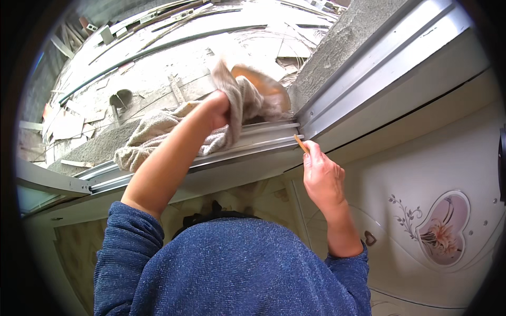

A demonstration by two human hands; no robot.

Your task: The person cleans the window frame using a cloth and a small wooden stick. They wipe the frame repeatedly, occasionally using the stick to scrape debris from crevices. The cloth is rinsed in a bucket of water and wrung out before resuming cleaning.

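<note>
My left hand point(219, 108) reaches over the metal window track point(269, 130) and is shut on a grey cloth point(239, 98), blurred by motion; its fingers are mostly hidden by the folds. Just beyond the cloth is a round orange-brown object point(265, 85), partly covered and too blurred to name. Another light cloth point(152, 130) lies bunched over the sill and track, behind my left forearm. Near the track's right corner, my right hand point(322, 170) pinches a thin orange-yellow stick-like tool point(301, 143), its tip close to the corner of the frame.
The upright metal window frame point(379, 67) rises at the right beside a rough concrete wall edge point(344, 43). Outside lie pipes point(158, 47), boards and rubble. A decorated white panel point(395, 177) stands at the right, and a sash corner point(59, 183) at the left.
</note>
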